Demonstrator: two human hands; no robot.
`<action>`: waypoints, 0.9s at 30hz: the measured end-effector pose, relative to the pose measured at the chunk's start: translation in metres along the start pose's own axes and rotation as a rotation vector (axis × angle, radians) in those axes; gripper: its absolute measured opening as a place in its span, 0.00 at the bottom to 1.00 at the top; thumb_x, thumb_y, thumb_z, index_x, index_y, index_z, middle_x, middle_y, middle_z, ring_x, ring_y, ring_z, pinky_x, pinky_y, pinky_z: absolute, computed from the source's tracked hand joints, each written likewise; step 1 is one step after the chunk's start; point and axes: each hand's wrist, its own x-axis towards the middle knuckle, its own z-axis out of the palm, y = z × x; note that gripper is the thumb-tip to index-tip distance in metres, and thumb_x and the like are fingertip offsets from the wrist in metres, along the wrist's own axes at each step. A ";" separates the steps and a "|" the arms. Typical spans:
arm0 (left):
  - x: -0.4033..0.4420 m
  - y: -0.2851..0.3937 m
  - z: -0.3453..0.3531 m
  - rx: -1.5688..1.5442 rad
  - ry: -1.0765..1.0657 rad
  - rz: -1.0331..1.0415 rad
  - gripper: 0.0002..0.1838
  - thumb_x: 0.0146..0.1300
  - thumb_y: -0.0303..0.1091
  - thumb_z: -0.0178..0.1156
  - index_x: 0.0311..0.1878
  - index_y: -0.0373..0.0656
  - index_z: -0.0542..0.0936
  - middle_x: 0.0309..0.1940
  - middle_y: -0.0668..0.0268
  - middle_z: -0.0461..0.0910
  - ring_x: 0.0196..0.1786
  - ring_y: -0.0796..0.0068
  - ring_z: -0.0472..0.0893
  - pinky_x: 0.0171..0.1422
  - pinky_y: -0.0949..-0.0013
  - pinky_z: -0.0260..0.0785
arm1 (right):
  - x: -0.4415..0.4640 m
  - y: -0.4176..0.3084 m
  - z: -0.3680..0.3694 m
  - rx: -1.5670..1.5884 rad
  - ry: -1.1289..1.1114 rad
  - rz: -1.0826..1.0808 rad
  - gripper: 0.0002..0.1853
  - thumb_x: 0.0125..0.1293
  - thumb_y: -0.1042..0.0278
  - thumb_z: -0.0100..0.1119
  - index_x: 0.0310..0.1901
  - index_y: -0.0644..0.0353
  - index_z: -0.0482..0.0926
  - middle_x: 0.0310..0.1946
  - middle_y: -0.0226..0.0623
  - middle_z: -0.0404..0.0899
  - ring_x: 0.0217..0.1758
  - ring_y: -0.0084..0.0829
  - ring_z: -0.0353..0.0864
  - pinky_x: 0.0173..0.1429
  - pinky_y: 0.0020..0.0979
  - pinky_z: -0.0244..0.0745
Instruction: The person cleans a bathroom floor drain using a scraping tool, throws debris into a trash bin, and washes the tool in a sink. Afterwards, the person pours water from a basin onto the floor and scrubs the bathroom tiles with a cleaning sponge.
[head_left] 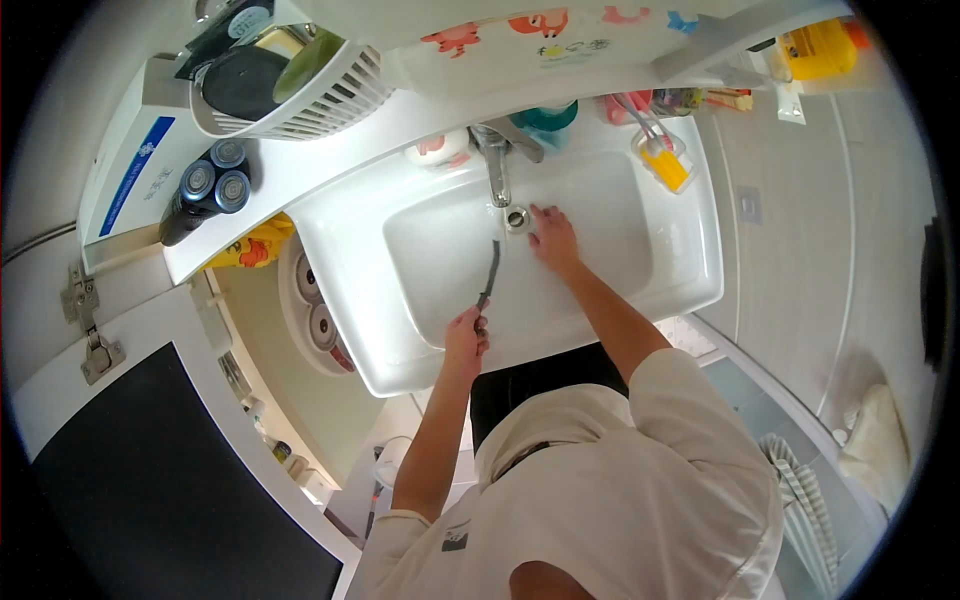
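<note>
A slip of the stick (491,272) is judged the likeliest mishap; it is gripped by the left hand (467,335) at its near end only, so most of its length is left unsupported; if the grip were loosened, it could be dropped into the basin (610,205) and slid toward the drain (517,219). The right hand (553,240) could be poked by the far end, should it be swung sideways; the tap (498,180) could be knocked if either hand were lifted carelessly beneath it.

The stick is held over the basin, its far end pointed toward the tap and stopped short of the drain; its near end is wrapped by the left fingers, which are curled closed. The right fingers are loosely spread beside the drain, apart from the stick; nothing is seen held there; whether the drain's rim is touched cannot be told.
</note>
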 end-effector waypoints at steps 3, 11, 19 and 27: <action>-0.014 0.006 0.010 -0.133 -0.052 -0.155 0.16 0.77 0.38 0.50 0.58 0.43 0.81 0.26 0.77 0.68 0.21 0.86 0.60 0.21 0.80 0.51 | 0.014 -0.012 0.010 -0.105 -0.054 -0.052 0.24 0.61 0.69 0.66 0.61 0.55 0.77 0.53 0.39 0.75 0.59 0.43 0.76 0.62 0.44 0.74; -0.029 0.000 0.012 -0.204 -0.095 -0.189 0.18 0.78 0.38 0.48 0.64 0.43 0.77 0.25 0.78 0.66 0.21 0.86 0.58 0.22 0.80 0.52 | 0.014 0.023 0.060 -0.060 -0.018 -0.016 0.07 0.65 0.71 0.58 0.44 0.58 0.81 0.42 0.43 0.79 0.51 0.47 0.79 0.57 0.44 0.77; -0.012 -0.012 0.004 -0.390 -0.169 -0.280 0.16 0.77 0.38 0.50 0.60 0.42 0.79 0.26 0.78 0.66 0.23 0.86 0.60 0.23 0.80 0.52 | -0.016 0.004 0.018 0.369 0.040 -0.014 0.06 0.62 0.75 0.62 0.40 0.58 0.79 0.40 0.44 0.76 0.48 0.47 0.78 0.53 0.46 0.76; -0.015 -0.011 0.007 -0.492 -0.163 -0.345 0.17 0.78 0.38 0.47 0.62 0.41 0.77 0.25 0.79 0.67 0.22 0.86 0.61 0.24 0.80 0.53 | 0.011 -0.012 0.022 -0.002 0.006 -0.044 0.13 0.63 0.64 0.67 0.48 0.52 0.79 0.49 0.37 0.75 0.56 0.41 0.77 0.55 0.48 0.74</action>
